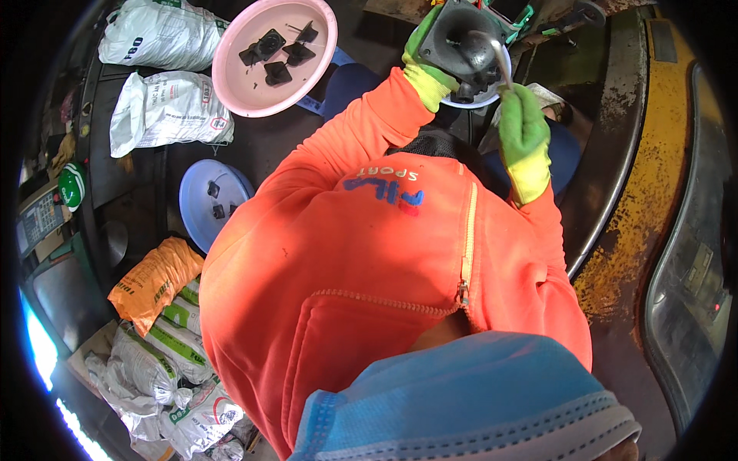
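Note:
My left hand (pixel 424 60), in a yellow-green glove, grips a dark square funnel-shaped part (pixel 460 40) near the top of the view. A thin metal tool (pixel 500 60) is held in my right hand (pixel 524 127), also gloved, with its tip reaching into the part's round opening. Just below the part lies the rim of a pale bowl (pixel 492 98). My orange jacket and a blue face mask fill the lower middle of the picture.
A pink basin (pixel 244 91) at upper left holds several dark square parts; a blue basin (pixel 194 217) below it holds a few more. White and orange sacks (pixel 165 107) lie along the left. A rusty yellow machine edge (pixel 638 184) curves down the right.

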Tool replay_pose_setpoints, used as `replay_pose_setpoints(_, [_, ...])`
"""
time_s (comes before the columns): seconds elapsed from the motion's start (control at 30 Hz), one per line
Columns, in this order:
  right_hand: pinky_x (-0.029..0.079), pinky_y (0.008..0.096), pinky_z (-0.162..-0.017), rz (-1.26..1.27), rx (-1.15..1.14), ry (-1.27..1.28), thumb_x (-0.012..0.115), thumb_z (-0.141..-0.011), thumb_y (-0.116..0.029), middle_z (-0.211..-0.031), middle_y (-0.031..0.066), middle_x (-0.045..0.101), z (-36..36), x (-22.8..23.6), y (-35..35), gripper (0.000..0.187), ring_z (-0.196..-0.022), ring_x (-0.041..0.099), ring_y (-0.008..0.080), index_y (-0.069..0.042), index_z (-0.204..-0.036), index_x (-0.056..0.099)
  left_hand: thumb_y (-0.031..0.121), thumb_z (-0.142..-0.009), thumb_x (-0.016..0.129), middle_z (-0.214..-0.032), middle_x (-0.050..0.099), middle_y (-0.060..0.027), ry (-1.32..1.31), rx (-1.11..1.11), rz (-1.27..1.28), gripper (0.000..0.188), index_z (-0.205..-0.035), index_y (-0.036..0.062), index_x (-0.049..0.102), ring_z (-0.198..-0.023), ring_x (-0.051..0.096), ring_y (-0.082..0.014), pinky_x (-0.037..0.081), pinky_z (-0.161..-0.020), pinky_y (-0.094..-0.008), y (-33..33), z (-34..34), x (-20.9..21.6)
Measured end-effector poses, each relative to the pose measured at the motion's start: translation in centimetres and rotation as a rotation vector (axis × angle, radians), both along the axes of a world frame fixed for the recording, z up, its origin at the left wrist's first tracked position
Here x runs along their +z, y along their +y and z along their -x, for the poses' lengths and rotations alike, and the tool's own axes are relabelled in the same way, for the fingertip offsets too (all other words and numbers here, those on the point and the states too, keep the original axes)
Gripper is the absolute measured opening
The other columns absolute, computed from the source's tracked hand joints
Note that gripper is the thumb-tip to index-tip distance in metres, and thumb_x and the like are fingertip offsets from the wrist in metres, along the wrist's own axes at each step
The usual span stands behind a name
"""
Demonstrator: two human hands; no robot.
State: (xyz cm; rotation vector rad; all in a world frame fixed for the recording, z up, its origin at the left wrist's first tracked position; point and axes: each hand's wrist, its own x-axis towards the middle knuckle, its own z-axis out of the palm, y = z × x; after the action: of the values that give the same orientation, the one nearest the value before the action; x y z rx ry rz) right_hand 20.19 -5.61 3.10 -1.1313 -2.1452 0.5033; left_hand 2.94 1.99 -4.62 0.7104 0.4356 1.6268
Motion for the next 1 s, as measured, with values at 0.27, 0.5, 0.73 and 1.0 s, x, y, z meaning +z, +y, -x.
replay_pose_setpoints(0.27, [0.050,0.0339,-0.067,0.128,-0.066,0.165,0.051,-0.099,-0.013,-0.087,0.0156,0.065,0.7,-0.5,-0.2,0.020,-0.072,0.065,0.0232,-0.003,-0.112,0.063,0.008,-0.087,0.065,-0.103,0.066,-0.0093,0.836,0.458,-0.293,0.025,-0.111,0.0022,0.061,-0.095,0.065,-0.0202,0.054,-0.086,-0.0330,-1.6,0.5,3.0])
replay_pose_setpoints(0.5, [0.051,0.0312,-0.069,0.137,-0.014,0.050,0.054,-0.098,-0.011,-0.087,0.0136,0.067,0.0,-0.7,-0.4,0.025,-0.074,0.065,0.0210,0.000,-0.120,0.059,0.008,-0.082,0.072,-0.097,0.068,-0.0097,0.444,0.203,-0.063,0.023,-0.103,0.0028,0.065,-0.091,0.067,-0.0238,0.055,-0.082,-0.0351,-1.9,0.5,4.8])
replay_pose_setpoints(0.73, [0.053,0.0313,-0.079,-0.053,-0.031,0.563,0.057,-0.095,-0.003,-0.105,0.0173,0.070,-0.7,-0.4,-1.0,0.021,-0.087,0.069,0.0253,0.005,-0.114,0.062,0.011,-0.076,0.079,-0.094,0.069,-0.0104,0.940,0.452,-0.310,0.031,-0.103,0.0038,0.066,-0.087,0.068,-0.0218,0.056,-0.078,-0.0327,-1.8,1.6,4.9])
replay_pose_setpoints(1.0, [0.052,0.0271,-0.077,-0.138,-0.001,0.552,0.051,-0.099,-0.005,-0.099,0.0138,0.070,-1.8,-1.7,-1.0,0.023,-0.085,0.068,0.0204,0.006,-0.115,0.062,0.012,-0.074,0.081,-0.097,0.069,-0.0106,1.006,0.512,-0.369,0.036,-0.105,0.0026,0.065,-0.088,0.068,-0.0214,0.056,-0.078,-0.0322,-2.2,1.4,4.0])
